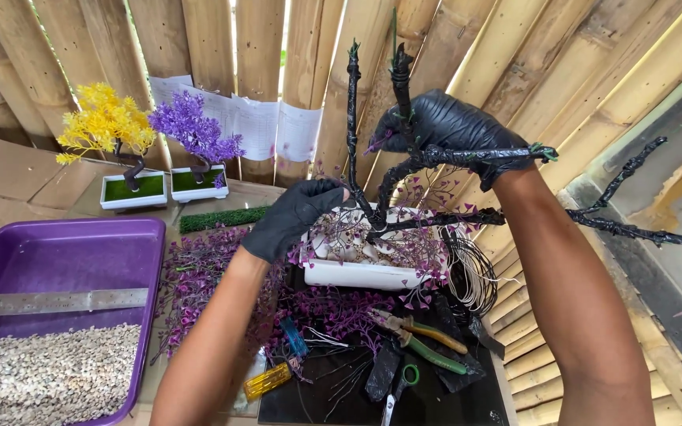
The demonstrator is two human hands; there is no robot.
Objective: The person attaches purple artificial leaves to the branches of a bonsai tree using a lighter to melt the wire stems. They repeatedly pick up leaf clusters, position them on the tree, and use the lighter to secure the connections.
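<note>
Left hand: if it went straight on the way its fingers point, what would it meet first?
Likely the black wrapped trunk that the left hand already reaches, just above the white pot; depth is unclear.

Bamboo-walled work corner, daylit.
Vertical bamboo poles [262, 47] form the wall; daylight through gaps; paper sheets [258, 126] pinned up; slatted bamboo bench [530, 355] at right.

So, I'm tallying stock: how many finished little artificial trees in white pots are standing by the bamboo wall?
2: a yellow-leaved artificial tree at far left, and a purple-leaved artificial tree right beside it. None seem hidden.
</note>
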